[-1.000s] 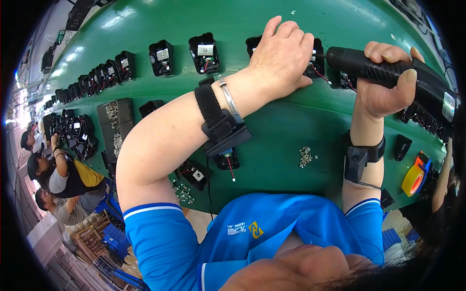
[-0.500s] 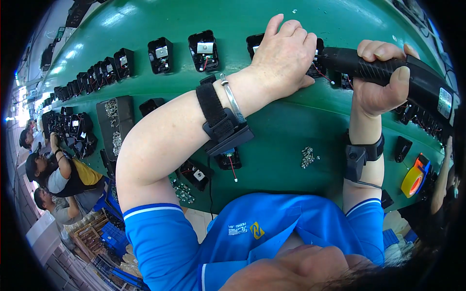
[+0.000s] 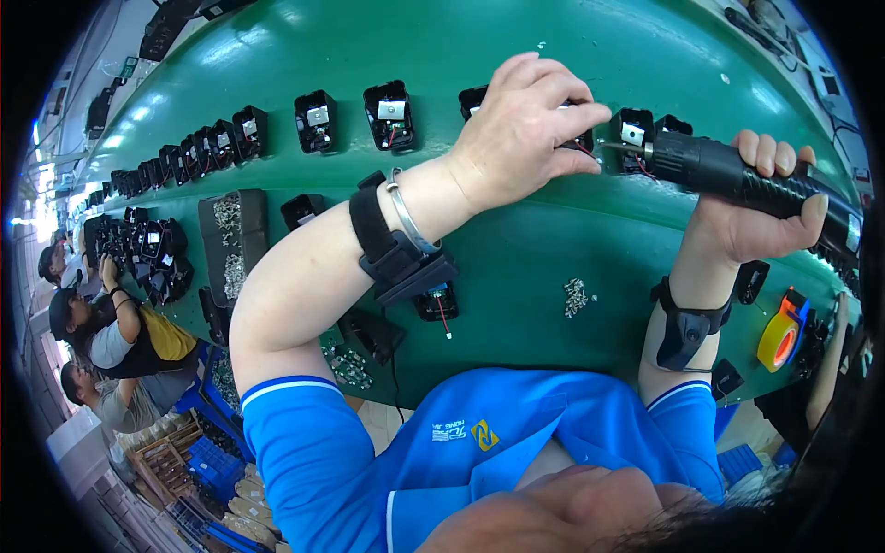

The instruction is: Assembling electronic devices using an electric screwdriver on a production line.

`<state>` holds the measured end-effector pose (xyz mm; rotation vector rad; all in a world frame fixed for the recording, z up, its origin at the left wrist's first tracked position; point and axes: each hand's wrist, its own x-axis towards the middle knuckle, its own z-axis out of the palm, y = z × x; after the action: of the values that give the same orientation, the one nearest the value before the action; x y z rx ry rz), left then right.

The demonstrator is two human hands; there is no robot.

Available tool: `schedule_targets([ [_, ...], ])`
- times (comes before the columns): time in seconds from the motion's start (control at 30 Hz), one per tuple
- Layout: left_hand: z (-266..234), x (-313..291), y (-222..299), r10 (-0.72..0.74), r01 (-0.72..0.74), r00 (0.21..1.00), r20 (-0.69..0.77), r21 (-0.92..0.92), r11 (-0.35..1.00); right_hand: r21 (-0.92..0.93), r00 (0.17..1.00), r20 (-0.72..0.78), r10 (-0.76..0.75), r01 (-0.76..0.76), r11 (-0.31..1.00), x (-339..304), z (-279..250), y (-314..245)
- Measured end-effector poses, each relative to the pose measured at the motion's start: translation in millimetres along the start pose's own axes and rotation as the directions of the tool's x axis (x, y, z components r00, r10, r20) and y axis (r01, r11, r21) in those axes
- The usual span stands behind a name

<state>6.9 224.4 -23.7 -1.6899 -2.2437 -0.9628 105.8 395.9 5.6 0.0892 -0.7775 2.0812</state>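
Observation:
My right hand (image 3: pixel 761 198) is wrapped round a black electric screwdriver (image 3: pixel 714 168), held nearly level with its thin bit pointing left. The tip of the bit reaches close to the fingers of my left hand (image 3: pixel 530 124). Those fingers and thumb curl about a small black plastic housing (image 3: pixel 583 143), which they mostly cover. Just right of it, under the bit, sits another black housing (image 3: pixel 633 129) with a metal plate and a red wire. One more housing (image 3: pixel 472 98) shows partly behind my left hand.
A row of similar housings (image 3: pixel 390 115) runs leftward across the green table (image 3: pixel 498 249). Loose screws (image 3: pixel 576 297) lie in front of me. A dark tray (image 3: pixel 249 212) of screws stands left. Yellow tape (image 3: pixel 779 341) lies right. Co-workers (image 3: pixel 120 318) sit at the left.
The screwdriver in my right hand has drawn back to the right, baring its bit. My left fingers have shifted from lying over the housing to a curl with thumb and forefinger at its sides.

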Motion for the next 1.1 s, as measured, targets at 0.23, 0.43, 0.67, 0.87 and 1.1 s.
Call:
schedule_targets([
  [0.23, -1.6, 8.2, 22.5, 0.034, -0.031, 0.999, 0.024, -0.099, 0.995, 0.044, 0.994, -0.107, -0.01, 0.015, 0.999, -6.8, 2.8, -19.3],
  [0.43, -3.0, 14.7, 34.8, 0.051, -0.042, 0.995, 0.088, -0.099, 0.994, 0.003, 0.988, 0.138, -0.076, 0.077, 0.997, -13.6, -4.0, -36.3],
  [0.67, -4.0, 14.0, 39.6, 0.018, -0.016, 0.994, 0.112, -0.022, 1.0, 0.01, 0.927, 0.362, -0.093, 0.096, 0.995, -13.7, -2.3, -40.5],
  [0.87, -2.0, 16.5, 43.7, 0.026, -0.021, 0.989, 0.143, -0.036, 0.999, -0.021, 0.917, 0.386, -0.099, 0.115, 0.993, -15.3, -2.2, -39.3],
  [1.1, -0.1, 14.0, 43.5, 0.072, -0.068, 0.979, 0.189, -0.024, 0.997, -0.051, 0.889, 0.452, -0.067, 0.101, 0.994, -14.0, -1.8, -37.2],
])
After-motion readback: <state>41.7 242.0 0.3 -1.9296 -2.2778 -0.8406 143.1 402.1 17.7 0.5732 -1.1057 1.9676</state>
